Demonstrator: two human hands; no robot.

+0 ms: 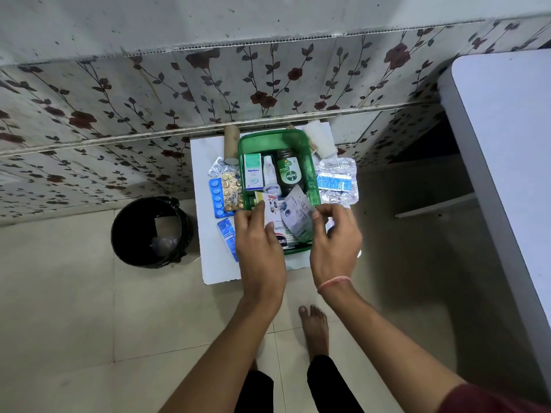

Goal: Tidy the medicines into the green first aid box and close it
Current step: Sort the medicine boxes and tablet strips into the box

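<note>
gripping white sachet (269, 214), left hand (259, 248); right hand (335, 245) pinches grey sachet (296, 217) over translucent green box (274, 138).

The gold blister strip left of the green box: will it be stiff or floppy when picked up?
The gold blister strip looks thin and flat, so probably light and slightly bendy. Lying partly over the blue strip, its raised edge may ease pinching.
</note>
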